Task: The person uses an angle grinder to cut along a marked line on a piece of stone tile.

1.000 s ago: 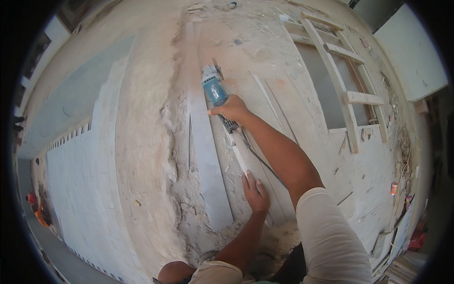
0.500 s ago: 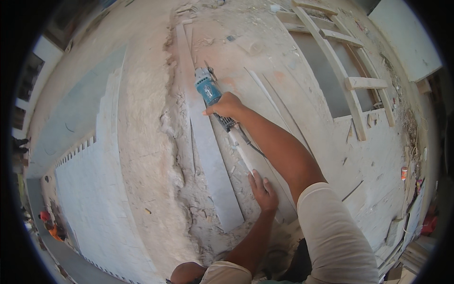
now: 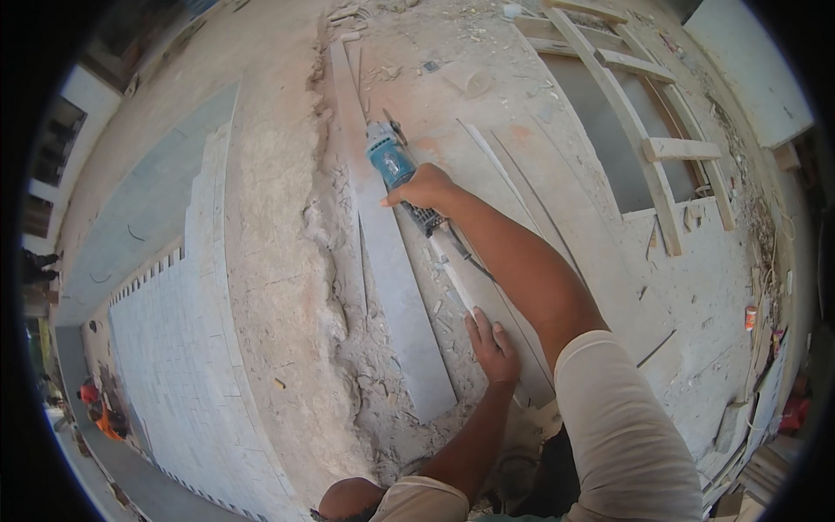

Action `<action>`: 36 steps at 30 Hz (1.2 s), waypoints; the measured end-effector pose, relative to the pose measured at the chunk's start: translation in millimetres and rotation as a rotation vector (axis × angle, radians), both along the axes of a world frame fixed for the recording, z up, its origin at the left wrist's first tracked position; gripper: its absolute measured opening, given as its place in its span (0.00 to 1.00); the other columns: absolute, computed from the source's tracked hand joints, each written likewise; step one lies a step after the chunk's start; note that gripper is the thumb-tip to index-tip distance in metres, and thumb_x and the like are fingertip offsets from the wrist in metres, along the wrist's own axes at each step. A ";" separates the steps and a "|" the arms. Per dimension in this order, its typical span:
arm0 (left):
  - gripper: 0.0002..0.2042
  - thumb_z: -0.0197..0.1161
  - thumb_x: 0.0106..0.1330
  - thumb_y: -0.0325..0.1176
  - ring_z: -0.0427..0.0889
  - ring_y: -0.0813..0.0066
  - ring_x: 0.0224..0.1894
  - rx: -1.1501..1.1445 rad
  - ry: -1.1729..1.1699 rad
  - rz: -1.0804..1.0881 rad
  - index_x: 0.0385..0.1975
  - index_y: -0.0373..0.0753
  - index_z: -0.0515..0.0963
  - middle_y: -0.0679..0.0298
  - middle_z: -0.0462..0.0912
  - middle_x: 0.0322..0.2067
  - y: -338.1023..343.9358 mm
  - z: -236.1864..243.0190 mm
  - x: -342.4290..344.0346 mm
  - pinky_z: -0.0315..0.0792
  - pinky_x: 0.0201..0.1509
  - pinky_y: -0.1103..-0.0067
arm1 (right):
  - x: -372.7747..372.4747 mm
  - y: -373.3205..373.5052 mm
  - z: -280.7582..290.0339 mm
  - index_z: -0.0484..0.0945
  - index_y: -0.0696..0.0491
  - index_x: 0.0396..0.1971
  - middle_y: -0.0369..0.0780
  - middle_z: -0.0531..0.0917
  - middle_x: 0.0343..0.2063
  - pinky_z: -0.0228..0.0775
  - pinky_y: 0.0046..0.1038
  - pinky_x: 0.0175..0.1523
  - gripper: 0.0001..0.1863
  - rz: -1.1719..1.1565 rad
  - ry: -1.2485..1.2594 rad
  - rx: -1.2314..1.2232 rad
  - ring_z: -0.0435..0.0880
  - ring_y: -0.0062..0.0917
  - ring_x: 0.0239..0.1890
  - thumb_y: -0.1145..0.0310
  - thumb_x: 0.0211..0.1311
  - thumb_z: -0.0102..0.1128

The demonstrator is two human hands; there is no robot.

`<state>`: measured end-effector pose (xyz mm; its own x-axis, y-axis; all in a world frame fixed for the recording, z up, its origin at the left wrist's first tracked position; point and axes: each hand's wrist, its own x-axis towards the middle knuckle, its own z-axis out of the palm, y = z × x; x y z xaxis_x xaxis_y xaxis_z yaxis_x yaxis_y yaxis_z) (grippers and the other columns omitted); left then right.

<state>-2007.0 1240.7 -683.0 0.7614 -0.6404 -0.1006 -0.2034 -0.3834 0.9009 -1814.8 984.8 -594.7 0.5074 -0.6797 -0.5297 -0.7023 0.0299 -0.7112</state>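
Note:
My right hand (image 3: 424, 189) is wrapped round the body of a teal and black angle grinder (image 3: 388, 163). The grinder lies over the right side of a long, grey, plank-like strip (image 3: 404, 309), and its thin disc (image 3: 388, 115) shows edge-on at the far end. A dark cord (image 3: 474, 258) trails from the tool's rear. Closer to me, my left hand (image 3: 494, 350) rests low with fingers stretched out. Its fingertips touch a narrow white strip (image 3: 456, 283) beside the grey one. What lies under that palm is hidden.
A rough broken edge (image 3: 326, 261) runs along the left of the strips. Pale tiled flooring (image 3: 178, 348) spreads farther left. At upper right, a wooden ladder-like frame (image 3: 639, 113) lies over dark panels. Thin strips (image 3: 513, 178) lie right of the grinder. A person in orange (image 3: 106, 422) is at lower left.
The whole view has shifted a little, so everything sits slightly farther right. My right hand keeps its grip on the angle grinder, and my left hand stays at the white strip.

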 end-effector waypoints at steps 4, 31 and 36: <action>0.26 0.45 0.74 0.35 0.55 0.41 0.72 -0.026 0.010 -0.005 0.69 0.29 0.56 0.36 0.54 0.69 0.0 -0.8 0.4 0.52 0.73 0.62 | 2.1 -1.7 -1.5 0.80 0.68 0.42 0.53 0.83 0.45 0.74 0.28 0.52 0.40 -0.004 0.009 0.007 0.85 0.38 0.47 0.52 0.32 0.82; 0.26 0.47 0.74 0.33 0.57 0.38 0.70 -0.047 -0.023 -0.010 0.69 0.31 0.57 0.35 0.55 0.68 -0.6 -6.8 3.7 0.55 0.72 0.61 | -7.8 6.8 -3.6 0.80 0.67 0.43 0.52 0.84 0.44 0.75 0.29 0.52 0.40 -0.009 0.009 0.021 0.85 0.37 0.47 0.52 0.32 0.82; 0.26 0.46 0.74 0.33 0.57 0.39 0.70 -0.029 -0.007 -0.016 0.70 0.31 0.57 0.35 0.55 0.68 0.6 -6.6 3.2 0.55 0.72 0.62 | -13.8 10.5 -7.3 0.80 0.68 0.43 0.53 0.83 0.45 0.75 0.29 0.52 0.40 -0.019 -0.003 0.050 0.85 0.38 0.47 0.52 0.32 0.82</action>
<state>-2003.8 1241.2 -689.6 0.7517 -0.6550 -0.0767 -0.2152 -0.3535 0.9103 -1828.6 995.2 -602.0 0.4964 -0.6616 -0.5621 -0.6994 0.0788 -0.7104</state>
